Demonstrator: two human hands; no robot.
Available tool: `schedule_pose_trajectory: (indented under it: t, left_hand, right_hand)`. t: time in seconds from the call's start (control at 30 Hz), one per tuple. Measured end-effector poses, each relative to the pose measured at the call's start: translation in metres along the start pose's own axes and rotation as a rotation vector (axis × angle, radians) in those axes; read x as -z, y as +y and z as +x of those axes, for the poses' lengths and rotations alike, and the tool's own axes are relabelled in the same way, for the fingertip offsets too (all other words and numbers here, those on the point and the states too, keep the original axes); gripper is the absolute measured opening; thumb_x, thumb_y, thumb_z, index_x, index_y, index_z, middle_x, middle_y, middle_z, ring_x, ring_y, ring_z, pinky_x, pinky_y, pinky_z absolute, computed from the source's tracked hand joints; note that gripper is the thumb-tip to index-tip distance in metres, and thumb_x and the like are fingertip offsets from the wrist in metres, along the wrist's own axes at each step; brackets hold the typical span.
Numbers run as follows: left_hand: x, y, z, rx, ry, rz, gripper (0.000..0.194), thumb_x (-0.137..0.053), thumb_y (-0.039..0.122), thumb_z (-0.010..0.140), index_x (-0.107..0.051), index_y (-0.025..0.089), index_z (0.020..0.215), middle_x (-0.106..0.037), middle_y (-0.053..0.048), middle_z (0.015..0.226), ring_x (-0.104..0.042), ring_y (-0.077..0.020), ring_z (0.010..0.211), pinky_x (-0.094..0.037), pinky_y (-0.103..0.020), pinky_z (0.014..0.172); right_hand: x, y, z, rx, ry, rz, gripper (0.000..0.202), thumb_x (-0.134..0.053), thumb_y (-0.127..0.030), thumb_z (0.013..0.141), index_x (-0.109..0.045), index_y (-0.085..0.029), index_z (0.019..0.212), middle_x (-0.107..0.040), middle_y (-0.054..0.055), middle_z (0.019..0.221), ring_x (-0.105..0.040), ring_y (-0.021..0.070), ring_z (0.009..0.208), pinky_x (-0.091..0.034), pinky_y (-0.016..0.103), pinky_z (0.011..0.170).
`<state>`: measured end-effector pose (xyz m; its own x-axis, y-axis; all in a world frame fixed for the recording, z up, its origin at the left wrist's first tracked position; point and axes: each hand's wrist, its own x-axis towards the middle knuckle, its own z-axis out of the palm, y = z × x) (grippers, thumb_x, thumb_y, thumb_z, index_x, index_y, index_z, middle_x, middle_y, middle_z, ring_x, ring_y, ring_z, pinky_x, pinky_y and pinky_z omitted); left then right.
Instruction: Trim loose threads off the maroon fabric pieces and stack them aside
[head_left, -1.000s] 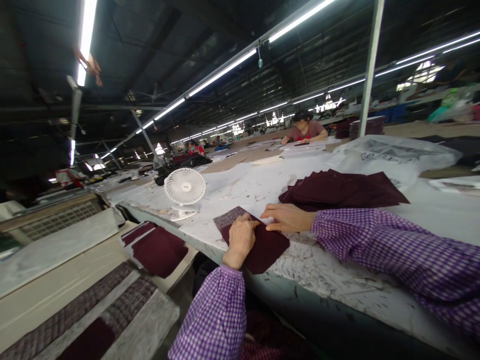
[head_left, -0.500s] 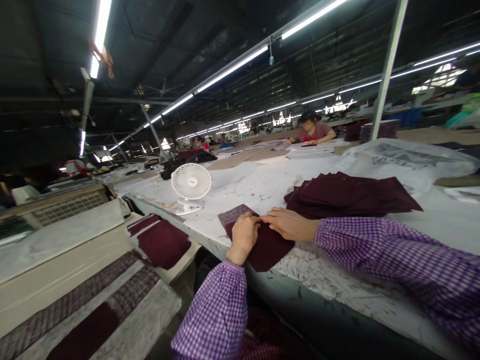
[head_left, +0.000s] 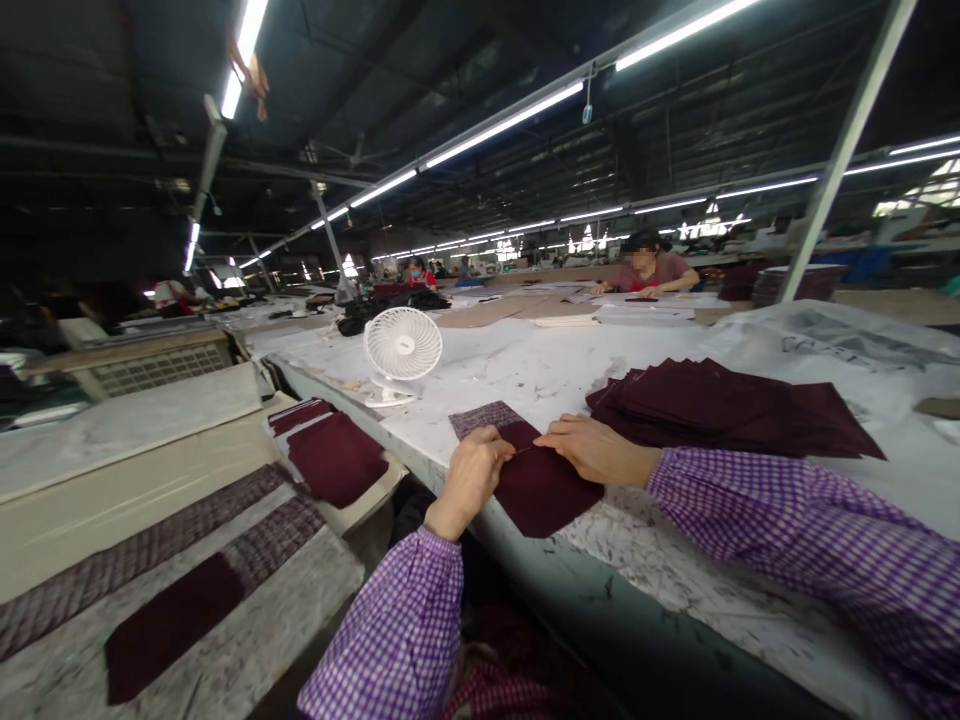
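Note:
A maroon fabric piece [head_left: 551, 492] with a grey patterned strip [head_left: 487, 418] at its far end lies flat near the table's front edge. My left hand [head_left: 472, 475] pinches it at the left end of the seam between the maroon parts. On the other side, my right hand [head_left: 592, 447] pinches the seam's right end, fingertips pressed to the cloth. To the right of that hand sits a fanned stack of maroon fabric pieces [head_left: 720, 405]. What lies under the fingertips is hidden.
A small white fan [head_left: 403, 345] stands on the white table [head_left: 495, 350]. Lower left, a side surface holds stacked maroon pieces [head_left: 337, 460] and patterned strips [head_left: 150, 550]. A plastic bag [head_left: 847, 335] lies at right. Across the table, a person [head_left: 652, 270] works.
My hands have moved apart along the seam, the left one toward the left, exposing more of the cloth between them. The view has shifted slightly left.

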<state>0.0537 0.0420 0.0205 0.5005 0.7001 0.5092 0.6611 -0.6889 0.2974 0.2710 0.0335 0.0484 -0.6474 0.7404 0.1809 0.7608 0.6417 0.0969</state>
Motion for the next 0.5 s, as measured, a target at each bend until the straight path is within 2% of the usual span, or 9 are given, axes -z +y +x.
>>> schedule_pose_trajectory:
  t: [0.2,0.37,0.43,0.5]
  left_hand:
    - [0.005,0.000,-0.002,-0.114,-0.014,0.153,0.027,-0.041,0.020,0.091,-0.067,0.019,0.087,-0.057,-0.004,0.083,-0.052,-0.0141,0.078,-0.040,-0.025,0.071]
    - [0.010,0.003,-0.001,-0.219,-0.042,0.270,0.022,-0.045,0.017,0.089,-0.066,0.018,0.088,-0.056,-0.004,0.083,-0.051,-0.0148,0.078,-0.040,-0.026,0.072]
    - [0.011,0.001,0.000,-0.218,-0.058,0.250,0.021,-0.046,0.019,0.089,-0.066,0.018,0.090,-0.056,-0.004,0.084,-0.053,-0.0157,0.080,-0.041,-0.027,0.074]
    - [0.012,-0.005,-0.002,-0.159,-0.048,0.146,0.019,-0.048,0.022,0.088,-0.066,0.018,0.093,-0.058,-0.004,0.085,-0.054,-0.0162,0.082,-0.043,-0.027,0.075]
  right_hand:
    - [0.010,-0.003,0.008,0.053,-0.132,-0.152,0.050,-0.042,-0.006,0.079,-0.056,-0.026,0.122,-0.060,0.008,0.095,-0.053,0.0228,0.090,-0.035,0.035,0.079]
    - [0.031,-0.019,0.020,0.042,-0.276,-0.194,0.050,-0.038,-0.012,0.085,-0.048,-0.034,0.129,-0.062,0.008,0.092,-0.058,0.0221,0.081,-0.037,0.033,0.070]
    - [0.039,-0.026,0.026,0.037,-0.346,-0.205,0.052,-0.039,-0.012,0.085,-0.046,-0.034,0.131,-0.063,0.008,0.093,-0.059,0.0215,0.079,-0.036,0.030,0.066]
    - [0.044,-0.030,0.030,0.038,-0.394,-0.215,0.054,-0.040,-0.011,0.084,-0.045,-0.034,0.133,-0.063,0.009,0.093,-0.060,0.0214,0.078,-0.035,0.028,0.062]
